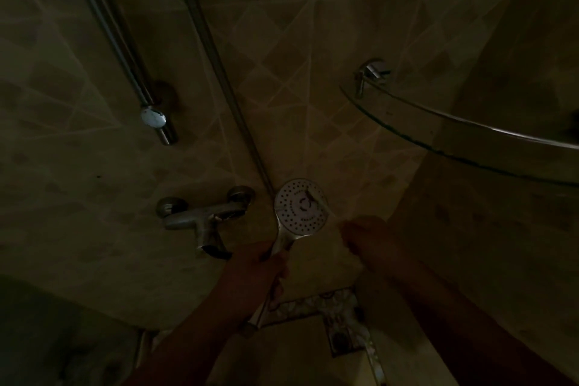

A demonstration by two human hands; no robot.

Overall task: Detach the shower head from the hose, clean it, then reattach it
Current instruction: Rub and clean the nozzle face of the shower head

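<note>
In dim light, a round white shower head (300, 206) with a dotted spray face points up toward me. My left hand (255, 269) is wrapped around its chrome handle below the face. A metal hose (216, 69) runs down the tiled wall from the top and ends behind the head; the join is hidden. My right hand (365, 238) hovers just right of the head with its fingers curled loosely; whether it holds anything is too dark to tell.
A chrome mixer tap (200, 216) sticks out of the wall left of the shower head. A slide rail (125, 66) with its bracket stands upper left. A curved glass corner shelf (454, 131) juts out at the right. Patterned border tiles (332, 307) lie below.
</note>
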